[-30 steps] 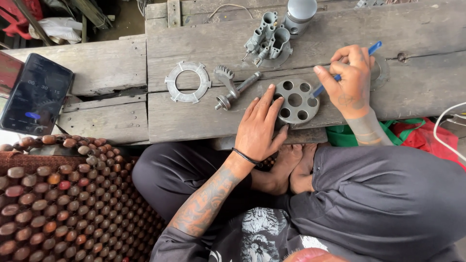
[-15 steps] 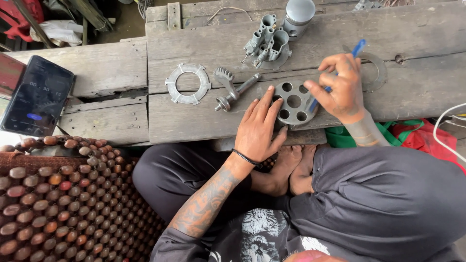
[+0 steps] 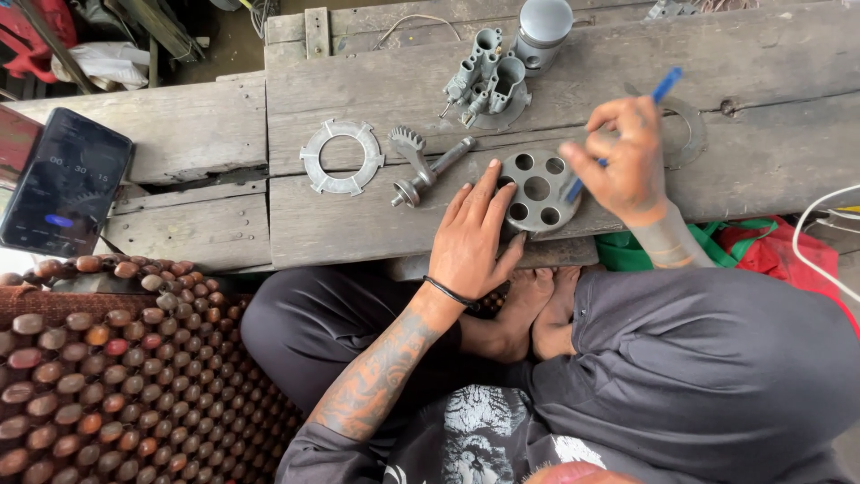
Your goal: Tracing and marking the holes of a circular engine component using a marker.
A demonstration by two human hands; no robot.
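Note:
A round grey metal disc with several holes (image 3: 536, 190) lies on the wooden planks (image 3: 358, 220) in front of me. My left hand (image 3: 473, 237) rests flat beside it, fingers spread, fingertips touching its left edge. My right hand (image 3: 623, 161) is closed on a blue-handled tool (image 3: 663, 87) whose tip points down at the disc's right side. A thin metal ring (image 3: 685, 134) lies partly hidden behind my right hand.
A flat notched ring plate (image 3: 341, 156), a toothed shaft (image 3: 421, 166), a grey multi-tube casting (image 3: 485, 81) and a grey canister (image 3: 543, 29) lie on the planks. A dark phone (image 3: 64, 182) leans at left. A beaded seat mat (image 3: 107, 376) lies lower left; green and red cloth (image 3: 752, 246) at right.
My right hand has moved left with the blue tool, bringing its tip down onto the holed disc. My left hand has stayed at the disc's left edge.

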